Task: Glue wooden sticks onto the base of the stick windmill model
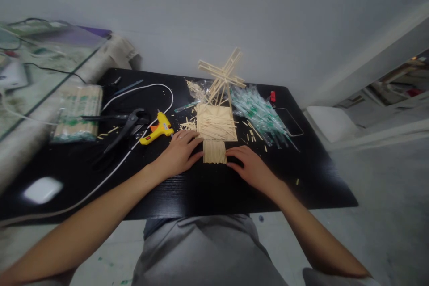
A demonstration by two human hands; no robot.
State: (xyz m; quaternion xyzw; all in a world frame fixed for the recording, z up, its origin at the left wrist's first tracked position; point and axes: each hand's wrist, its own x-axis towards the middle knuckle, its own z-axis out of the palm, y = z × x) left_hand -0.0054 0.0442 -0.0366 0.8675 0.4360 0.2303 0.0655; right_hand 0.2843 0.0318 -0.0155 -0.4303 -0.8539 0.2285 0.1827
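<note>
A row of thin wooden sticks (215, 152) lies side by side on the black table, near its front. My left hand (182, 153) has its thumb and curved fingers against the row's left edge. Opposite it, the fingertips and thumb of my right hand (250, 166) press on the right edge, so the row is held between both hands. Just behind is a square stick panel (200, 120) with loose sticks (219, 126) strewn on top. A windmill-like stick frame (224, 76) rises at the back of that panel.
Left of my hands lie a yellow glue gun (157, 129) with a white cord and black-handled pliers (129, 125). A bagged stick bundle (78, 111) sits farther left. Green-white wrappers (261, 109), a phone-like outline (290, 121) and a red object (272, 96) are at right. Stick offcuts are scattered around.
</note>
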